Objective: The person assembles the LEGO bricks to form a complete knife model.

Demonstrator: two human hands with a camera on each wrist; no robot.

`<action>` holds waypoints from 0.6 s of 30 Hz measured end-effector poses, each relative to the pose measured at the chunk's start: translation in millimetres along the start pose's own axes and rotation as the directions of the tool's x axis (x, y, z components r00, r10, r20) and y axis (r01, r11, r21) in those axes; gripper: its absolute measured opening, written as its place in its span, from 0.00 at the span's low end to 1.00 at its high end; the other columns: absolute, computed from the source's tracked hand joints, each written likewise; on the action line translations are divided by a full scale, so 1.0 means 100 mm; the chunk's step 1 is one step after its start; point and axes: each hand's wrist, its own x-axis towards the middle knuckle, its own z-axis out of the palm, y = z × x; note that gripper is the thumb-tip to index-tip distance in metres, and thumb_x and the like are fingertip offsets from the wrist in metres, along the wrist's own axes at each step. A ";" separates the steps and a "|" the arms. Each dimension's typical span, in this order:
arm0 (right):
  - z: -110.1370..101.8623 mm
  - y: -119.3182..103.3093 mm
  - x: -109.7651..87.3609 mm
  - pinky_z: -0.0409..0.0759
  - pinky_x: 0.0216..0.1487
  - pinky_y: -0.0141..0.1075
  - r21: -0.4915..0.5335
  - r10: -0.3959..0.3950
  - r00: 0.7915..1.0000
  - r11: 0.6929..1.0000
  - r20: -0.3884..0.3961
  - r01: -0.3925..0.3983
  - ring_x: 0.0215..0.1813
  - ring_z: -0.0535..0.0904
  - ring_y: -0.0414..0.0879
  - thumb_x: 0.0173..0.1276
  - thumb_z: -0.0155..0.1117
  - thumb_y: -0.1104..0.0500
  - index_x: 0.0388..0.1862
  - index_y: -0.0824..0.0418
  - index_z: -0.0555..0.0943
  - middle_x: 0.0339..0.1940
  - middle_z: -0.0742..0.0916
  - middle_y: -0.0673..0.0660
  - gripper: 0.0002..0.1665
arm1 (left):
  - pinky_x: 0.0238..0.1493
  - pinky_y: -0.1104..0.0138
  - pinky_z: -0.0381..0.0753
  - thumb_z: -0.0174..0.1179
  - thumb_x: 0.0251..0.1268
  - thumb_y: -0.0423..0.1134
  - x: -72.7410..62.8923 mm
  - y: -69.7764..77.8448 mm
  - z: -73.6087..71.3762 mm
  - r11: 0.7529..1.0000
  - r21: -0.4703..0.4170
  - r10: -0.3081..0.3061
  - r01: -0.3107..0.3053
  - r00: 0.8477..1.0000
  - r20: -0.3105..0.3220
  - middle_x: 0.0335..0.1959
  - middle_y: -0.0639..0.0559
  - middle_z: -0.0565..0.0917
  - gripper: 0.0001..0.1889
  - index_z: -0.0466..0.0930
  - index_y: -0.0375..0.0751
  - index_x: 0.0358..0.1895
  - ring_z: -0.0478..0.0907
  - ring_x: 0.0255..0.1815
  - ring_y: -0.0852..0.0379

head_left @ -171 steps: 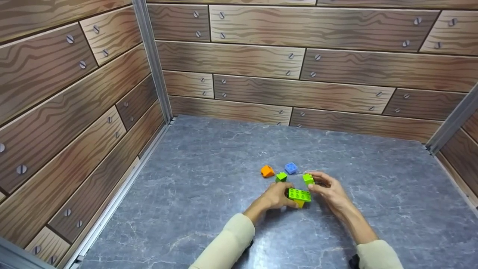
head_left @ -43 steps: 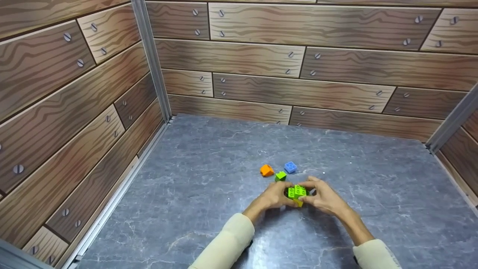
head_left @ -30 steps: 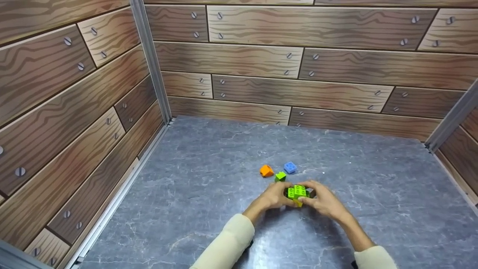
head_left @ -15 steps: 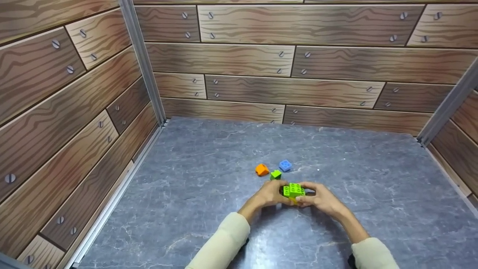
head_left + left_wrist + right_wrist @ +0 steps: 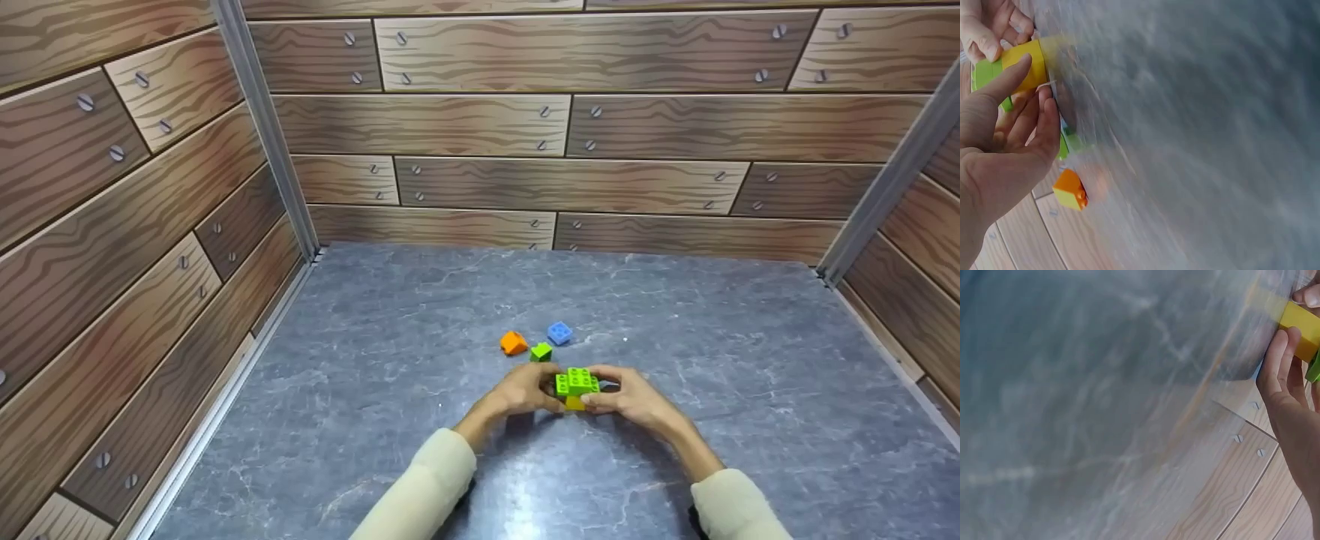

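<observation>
a person's left hand [image 5: 521, 390] and right hand [image 5: 634, 397] are meeting from opposite sides around a small brick stack [image 5: 576, 388], which is standing upright over the near-middle part of the gray marbled table [image 5: 375, 360]. at the bottom of the stack a yellow brick [image 5: 575, 403] is carrying a long green brick [image 5: 562, 385], and a shorter green brick [image 5: 578, 380] is sitting across the middle of that one, leaving studs of the long piece showing at both ends. the left fingers are grasping the stack, the thumb lying along the yellow brick's side; the right fingers are also grasping it, the thumb pressing on its near face. whether the yellow brick is touching the table is hard to tell. just beyond the left hand a loose green brick [image 5: 541, 352] is lying on the table, with an orange brick [image 5: 513, 343] resting beside it to the left and a blue brick [image 5: 559, 333] resting slightly farther back to the right. pale sleeves [image 5: 424, 480] are covering both forearms. wood-patterned panels [image 5: 480, 124] are rising behind and at both sides of the table, and gray metal posts [image 5: 270, 142] are marking the far corners.
</observation>
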 end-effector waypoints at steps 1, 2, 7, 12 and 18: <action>0.00 0.00 0.00 0.86 0.54 0.43 -0.007 -0.002 1.000 1.000 0.001 0.002 0.51 0.84 0.51 0.71 0.70 0.63 0.69 0.72 0.74 0.56 0.83 0.67 0.31 | 0.51 0.69 0.82 0.76 0.57 0.28 -0.01 -0.01 -0.02 1.000 -0.015 0.002 -0.002 1.000 0.000 0.52 0.45 0.89 0.27 0.82 0.38 0.62 0.83 0.45 0.59; 0.00 0.00 0.00 0.86 0.54 0.43 -0.012 0.001 1.000 1.000 0.001 -0.001 0.51 0.84 0.51 0.71 0.70 0.63 0.69 0.72 0.74 0.56 0.83 0.66 0.31 | 0.51 0.69 0.82 0.76 0.57 0.28 -0.02 -0.03 -0.04 1.000 -0.030 -0.002 0.002 1.000 0.002 0.53 0.44 0.89 0.27 0.82 0.38 0.62 0.84 0.45 0.58; 0.01 0.00 0.00 0.86 0.54 0.42 -0.027 0.014 1.000 1.000 -0.007 -0.014 0.52 0.84 0.51 0.70 0.72 0.62 0.71 0.72 0.73 0.57 0.84 0.66 0.34 | 0.56 0.62 0.84 0.74 0.61 0.29 -0.08 -0.07 -0.22 0.999 -0.046 -0.002 0.003 1.000 0.022 0.59 0.43 0.87 0.23 0.84 0.39 0.60 0.86 0.52 0.50; 0.03 0.00 0.01 0.86 0.55 0.42 -0.031 0.032 0.999 0.999 -0.029 -0.033 0.54 0.84 0.52 0.70 0.72 0.62 0.73 0.75 0.69 0.59 0.83 0.68 0.38 | 0.60 0.55 0.83 0.73 0.63 0.31 -0.10 -0.09 -0.36 0.998 -0.010 0.056 -0.056 0.998 -0.013 0.57 0.42 0.87 0.19 0.85 0.36 0.57 0.84 0.59 0.42; 0.05 0.00 -0.02 0.86 0.55 0.43 -0.023 0.035 0.999 0.999 -0.038 -0.036 0.52 0.85 0.52 0.69 0.72 0.62 0.74 0.75 0.68 0.57 0.84 0.68 0.39 | 0.53 0.56 0.85 0.71 0.65 0.31 -0.04 -0.12 -0.45 0.998 0.014 0.059 -0.057 0.989 -0.134 0.50 0.42 0.90 0.13 0.88 0.34 0.52 0.87 0.51 0.46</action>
